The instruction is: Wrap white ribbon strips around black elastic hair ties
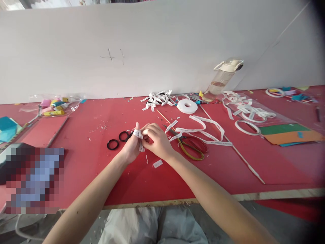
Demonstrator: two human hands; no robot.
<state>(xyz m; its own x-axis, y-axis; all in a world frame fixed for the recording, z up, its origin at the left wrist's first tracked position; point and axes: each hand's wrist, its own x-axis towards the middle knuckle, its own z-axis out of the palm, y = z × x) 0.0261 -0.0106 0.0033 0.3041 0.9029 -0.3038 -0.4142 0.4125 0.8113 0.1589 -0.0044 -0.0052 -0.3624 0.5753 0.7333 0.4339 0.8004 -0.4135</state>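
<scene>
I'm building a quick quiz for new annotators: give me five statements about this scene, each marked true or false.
1. The left hand holds a printed white strip. True.
2. The scissors lie left of both hands. False: the scissors lie to the right of them.
3. A black ring lies left of the left hand. True.
4. The bottle stands left of the white roll. False: the bottle stands right of the white roll.
5. The right hand is at the strip too. True.

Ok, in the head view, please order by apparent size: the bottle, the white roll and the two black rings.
1. Bottle
2. White roll
3. Left black ring, right black ring: these look nearly alike, so unranked.
</scene>
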